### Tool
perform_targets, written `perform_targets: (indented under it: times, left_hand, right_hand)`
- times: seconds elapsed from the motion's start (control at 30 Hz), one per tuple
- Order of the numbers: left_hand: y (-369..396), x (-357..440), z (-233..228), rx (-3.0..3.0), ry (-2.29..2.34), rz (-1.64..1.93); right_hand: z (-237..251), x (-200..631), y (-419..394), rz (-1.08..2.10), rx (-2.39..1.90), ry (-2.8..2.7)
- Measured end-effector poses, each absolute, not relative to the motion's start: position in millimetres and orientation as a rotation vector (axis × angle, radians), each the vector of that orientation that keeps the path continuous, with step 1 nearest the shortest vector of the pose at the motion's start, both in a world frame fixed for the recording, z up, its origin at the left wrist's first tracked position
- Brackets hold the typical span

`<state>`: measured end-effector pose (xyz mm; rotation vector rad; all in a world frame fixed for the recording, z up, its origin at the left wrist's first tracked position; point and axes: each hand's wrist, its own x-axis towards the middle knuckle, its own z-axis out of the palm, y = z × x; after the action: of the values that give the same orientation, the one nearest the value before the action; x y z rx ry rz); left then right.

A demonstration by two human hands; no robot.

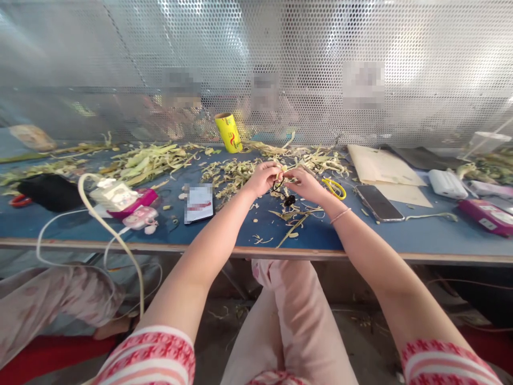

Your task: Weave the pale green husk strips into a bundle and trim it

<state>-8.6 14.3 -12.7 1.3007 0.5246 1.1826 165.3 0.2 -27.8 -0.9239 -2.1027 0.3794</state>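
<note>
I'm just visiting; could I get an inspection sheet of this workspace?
Surface: blue tabletop, strewn with scraps.
Work things: pale strips; small pale piece; black item, partly cord-like.
Clutter: yellow tube, yellow loop, dark-screened phone.
Hands: left hand and right hand meet at the small pale piece; exact grip unclear.
Cables: pale cable over the front edge, left.
Surroundings: perforated metal panel behind; another person's leg, left.

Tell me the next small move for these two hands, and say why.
I'd probably steady the small pale piece with the left hand and work it gently with the right hand: the fingertips come together around it, and loose pale strips lie about. A dark object hangs or lies just below; its exact hold is unclear.
</note>
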Motion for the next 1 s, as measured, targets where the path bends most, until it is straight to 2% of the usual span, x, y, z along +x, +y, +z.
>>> perform_targets:
  times: [0.43,0.73,0.9,1.0]
  left_hand:
    - [23.1,-15.0,-15.7,1.243,0.56,1.261]
    - [28.7,-20.2,-14.1,1.258,0.643,1.381]
    - [30.0,-17.7,-18.1,1.329,0.69,1.361]
    - [26.3,-12.6,-20.4,1.468,0.755,1.3]
  right_hand:
    - [-15.4,174.4,-4.1,0.78,-1.032,-1.79]
    - [-4.6,188.1,-4.7,0.678,-1.131,-1.759]
    - [-2.6,190.7,-6.8,0.68,-1.03,-1.76]
    - [-0.8,186.2,-14.0,0.548,-0.964,-1.866]
